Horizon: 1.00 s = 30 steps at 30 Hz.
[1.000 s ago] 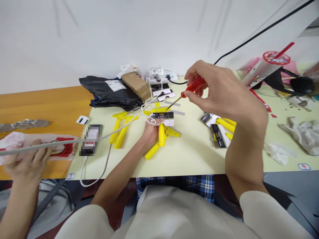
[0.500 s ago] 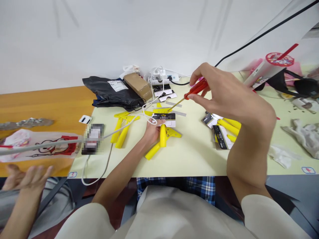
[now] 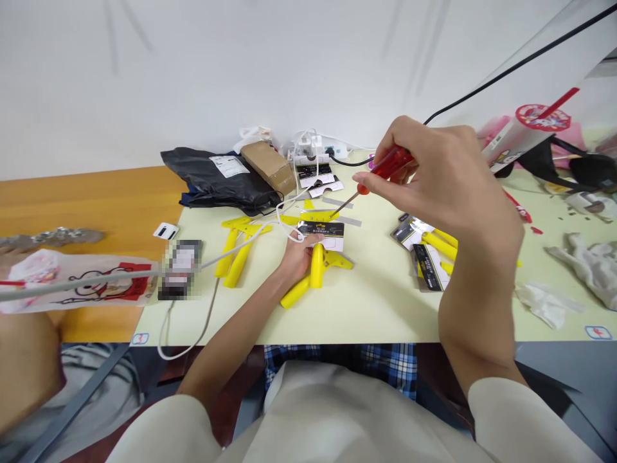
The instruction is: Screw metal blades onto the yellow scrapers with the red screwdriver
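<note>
A red-handled screwdriver (image 3: 389, 164) is gripped in my right hand (image 3: 443, 170), its thin shaft slanting down and left. The tip meets the wide head of a yellow scraper (image 3: 317, 267), where a screw may sit but is too small to make out. My left hand (image 3: 297, 257) is closed around that scraper near its neck, steadying it with the handle toward me. A black and white card (image 3: 332, 239) covers part of the tool. Under it lies another yellow scraper (image 3: 295, 292), partly hidden. Two more yellow scrapers (image 3: 236, 257) rest to the left.
Carded yellow scrapers (image 3: 431, 263) lie to the right. Flat grey blades (image 3: 349, 220), a brown box (image 3: 268, 166) and a black plastic bag (image 3: 216, 183) sit farther back. A white cable (image 3: 241, 244) crosses the workspace. A drink cup (image 3: 523, 138) stands right; another person's arm (image 3: 26, 366) is left.
My right hand has turned a little around the screwdriver and its fingers have shifted on the handle. At left, the other person's hands have moved up toward the table.
</note>
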Each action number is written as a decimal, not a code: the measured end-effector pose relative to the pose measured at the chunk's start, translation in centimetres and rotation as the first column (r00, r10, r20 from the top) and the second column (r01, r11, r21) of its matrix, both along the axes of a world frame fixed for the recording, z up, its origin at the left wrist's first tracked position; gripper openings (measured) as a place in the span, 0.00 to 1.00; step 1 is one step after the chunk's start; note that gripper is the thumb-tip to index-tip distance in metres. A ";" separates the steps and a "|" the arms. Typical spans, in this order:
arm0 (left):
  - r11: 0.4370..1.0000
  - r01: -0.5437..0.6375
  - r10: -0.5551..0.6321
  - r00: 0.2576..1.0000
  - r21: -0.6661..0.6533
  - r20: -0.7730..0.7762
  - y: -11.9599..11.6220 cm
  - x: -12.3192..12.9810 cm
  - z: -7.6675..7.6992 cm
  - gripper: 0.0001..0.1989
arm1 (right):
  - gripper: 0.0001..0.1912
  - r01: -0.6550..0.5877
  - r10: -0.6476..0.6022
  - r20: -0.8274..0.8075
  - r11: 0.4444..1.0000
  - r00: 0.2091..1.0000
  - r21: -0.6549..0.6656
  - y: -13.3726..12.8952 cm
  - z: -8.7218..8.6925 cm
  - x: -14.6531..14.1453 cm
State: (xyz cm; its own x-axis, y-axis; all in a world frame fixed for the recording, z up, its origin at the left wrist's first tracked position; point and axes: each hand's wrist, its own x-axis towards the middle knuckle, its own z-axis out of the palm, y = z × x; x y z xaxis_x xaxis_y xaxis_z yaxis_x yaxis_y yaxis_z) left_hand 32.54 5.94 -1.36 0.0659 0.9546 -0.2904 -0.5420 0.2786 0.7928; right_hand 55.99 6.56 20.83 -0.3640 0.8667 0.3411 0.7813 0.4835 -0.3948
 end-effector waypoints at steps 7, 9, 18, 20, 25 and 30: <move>1.000 -0.010 0.010 1.000 0.020 0.013 0.2 0.0 0.0 0.22 | 0.13 -0.010 0.009 0.027 1.000 1.000 0.010 -0.9 0.8 0.0; 1.000 -0.005 0.005 1.000 0.027 0.004 0.3 -0.1 -0.2 0.22 | 0.13 -0.024 0.024 0.008 1.000 1.000 -0.002 -1.0 0.7 -0.2; 0.999 0.030 -0.029 0.999 0.031 -0.023 0.2 0.0 -1.0 0.23 | 0.14 -0.053 0.054 -0.076 0.999 0.996 0.004 -0.3 -0.4 -0.9; 0.999 0.029 -0.028 0.999 0.031 -0.020 0.1 0.2 -1.0 0.24 | 0.13 -0.056 0.056 -0.078 0.998 0.995 0.005 -0.2 -0.4 -0.9; 0.998 0.036 -0.035 0.999 0.043 -0.009 0.0 0.2 -0.8 0.25 | 0.14 -0.043 0.042 -0.049 0.999 0.998 -0.031 -0.4 0.0 -1.0; 0.999 0.012 -0.011 1.000 0.051 -0.026 0.0 0.2 -0.6 0.26 | 0.16 -0.002 -0.001 -0.029 0.997 1.000 -0.073 -0.9 0.6 -1.1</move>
State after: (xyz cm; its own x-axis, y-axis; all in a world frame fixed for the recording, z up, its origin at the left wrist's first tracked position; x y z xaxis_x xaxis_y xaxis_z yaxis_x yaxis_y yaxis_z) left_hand 32.71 5.91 -1.99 0.0703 0.9676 -0.2425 -0.5183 0.2432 0.8199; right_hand 54.89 5.68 21.45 -0.3553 0.8895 0.2874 0.7688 0.4530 -0.4514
